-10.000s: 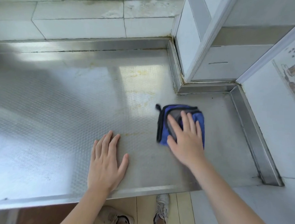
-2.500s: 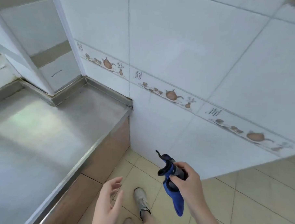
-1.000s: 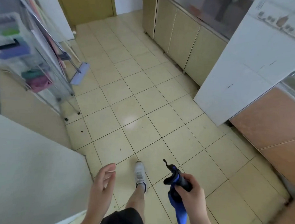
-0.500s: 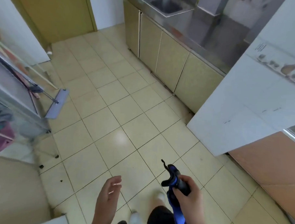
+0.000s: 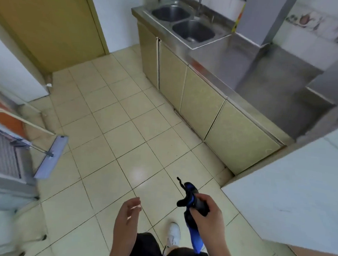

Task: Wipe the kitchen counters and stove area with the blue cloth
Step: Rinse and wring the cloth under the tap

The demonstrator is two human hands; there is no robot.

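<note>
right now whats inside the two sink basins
Both basins of the sink show bare metal, with no dishes visible. The far basin's near wall is hidden by its rim; the drains are too blurred to tell.

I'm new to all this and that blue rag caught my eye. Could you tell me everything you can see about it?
The blue cloth looks soft and bunched up, bright blue with dark grey or black parts and a thin dark loop sticking up at its top. The right hand grips it around the middle, so its lower blue end hangs down freely. It is held in the air above the tiled floor, touching nothing but that hand.
</note>
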